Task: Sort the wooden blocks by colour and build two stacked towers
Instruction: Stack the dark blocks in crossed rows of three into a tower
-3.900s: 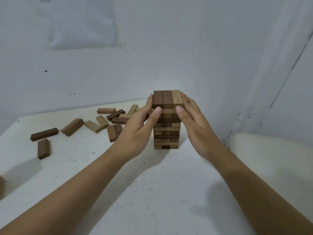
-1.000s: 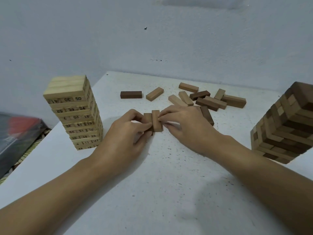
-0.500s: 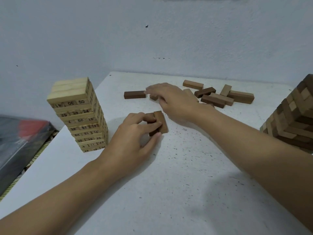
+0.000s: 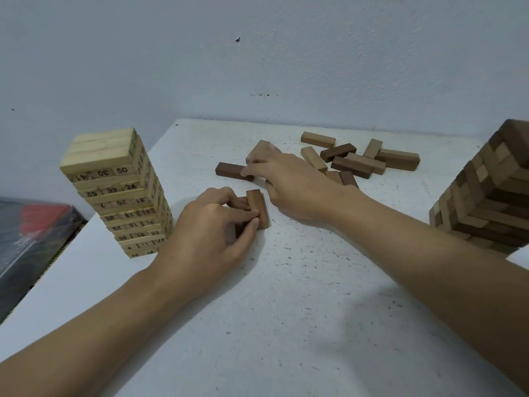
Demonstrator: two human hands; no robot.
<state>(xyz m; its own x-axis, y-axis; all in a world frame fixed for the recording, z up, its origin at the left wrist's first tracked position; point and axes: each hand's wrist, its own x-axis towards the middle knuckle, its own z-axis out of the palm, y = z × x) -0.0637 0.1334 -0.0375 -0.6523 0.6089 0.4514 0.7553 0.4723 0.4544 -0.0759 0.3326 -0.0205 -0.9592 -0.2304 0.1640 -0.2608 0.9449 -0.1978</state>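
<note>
On the white table my left hand pinches two brown blocks that lie side by side. My right hand reaches behind them and grips a light brown block; its thumb touches the end of a dark brown block. Several loose light and dark brown blocks lie scattered at the back right. A tower of pale numbered blocks stands at the left. A taller tower of mixed light and dark brown blocks stands at the right edge, partly cut off.
A black and red box lies beyond the table's left edge. A pale wall runs close behind the table. My right forearm stretches across the table in front of the brown tower.
My right hand has let go of the two brown blocks and moved back to the loose blocks, closing on a light brown one. My left hand keeps its hold on the pair.
</note>
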